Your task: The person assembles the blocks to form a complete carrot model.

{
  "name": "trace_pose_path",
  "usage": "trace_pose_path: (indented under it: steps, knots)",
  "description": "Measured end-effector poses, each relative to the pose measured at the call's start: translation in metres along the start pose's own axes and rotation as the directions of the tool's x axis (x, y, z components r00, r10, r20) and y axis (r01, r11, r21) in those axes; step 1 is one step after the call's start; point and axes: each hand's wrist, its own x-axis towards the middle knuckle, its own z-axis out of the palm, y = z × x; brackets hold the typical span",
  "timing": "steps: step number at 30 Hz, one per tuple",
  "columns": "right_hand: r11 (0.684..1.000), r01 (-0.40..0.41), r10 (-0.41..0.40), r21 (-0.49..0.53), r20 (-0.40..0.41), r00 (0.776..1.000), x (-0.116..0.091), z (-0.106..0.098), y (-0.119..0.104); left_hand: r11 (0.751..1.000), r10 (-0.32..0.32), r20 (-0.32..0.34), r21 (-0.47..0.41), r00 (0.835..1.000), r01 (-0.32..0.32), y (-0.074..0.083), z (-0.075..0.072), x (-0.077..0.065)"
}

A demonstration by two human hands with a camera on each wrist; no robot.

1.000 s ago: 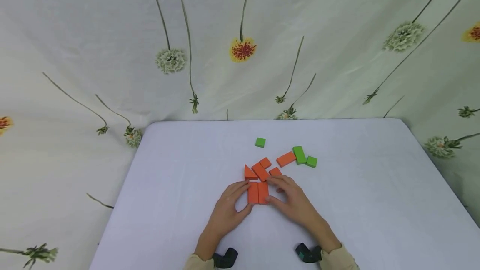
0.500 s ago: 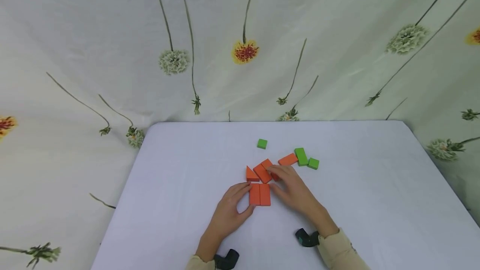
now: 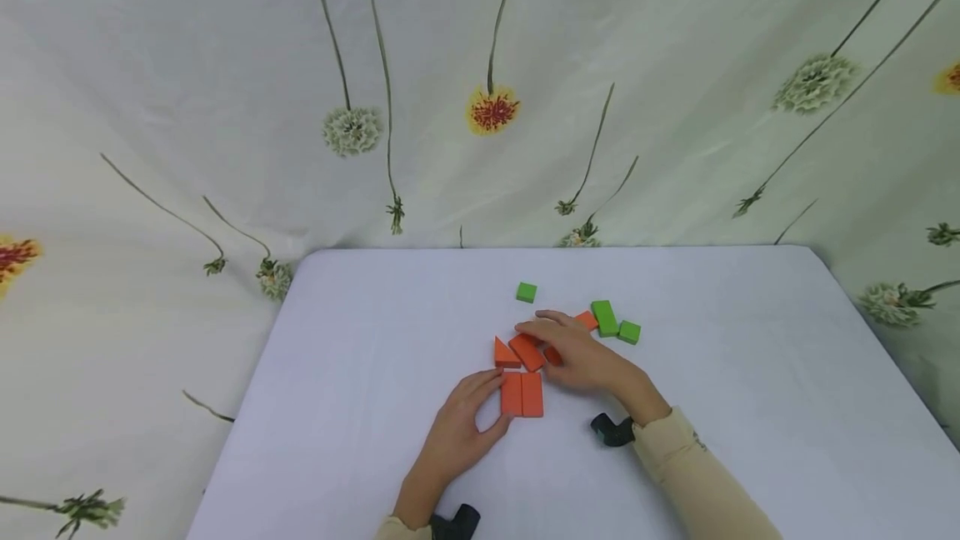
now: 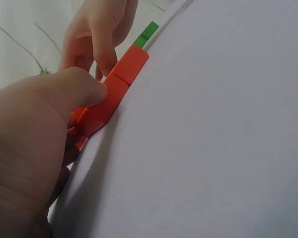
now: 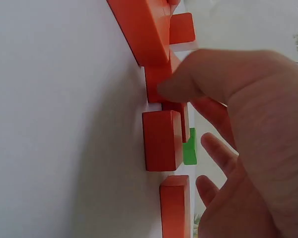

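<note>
My left hand holds the left one of two upright orange blocks that lie side by side, fingers at its far end and thumb at its near end. In the left wrist view the thumb rests against the orange block. Just beyond, my right hand reaches over a slanted orange block with thumb and index finger around it; its other fingers are spread. An orange triangular block lies left of it. A small orange block stands beside the right thumb. The hand hides part of the blocks.
A further orange block shows partly behind the right hand. Green blocks lie further back: a small one, a longer one and another small one. The white table meets a flowered cloth behind it.
My right hand has left the side of the two upright blocks and moved up over the slanted block. A small orange block has shifted against the slanted one. My left hand stays put.
</note>
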Motion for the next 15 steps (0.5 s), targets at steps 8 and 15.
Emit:
trace_pose_path:
  steps: [8, 15]
  knots:
    - [0.999, -0.032, 0.033, -0.006, 0.059, 0.998, 0.0048, 0.0009, 0.0002, 1.000, -0.021, 0.025, -0.008, 0.999, 0.021, 0.0016, -0.0003, -0.0021]
    - [0.998, -0.060, 0.060, 0.006, -0.012, 0.998, 0.0023, 0.0004, 0.0010, 1.000, -0.026, 0.026, -0.012, 0.999, 0.027, 0.0017, -0.0009, -0.0026]
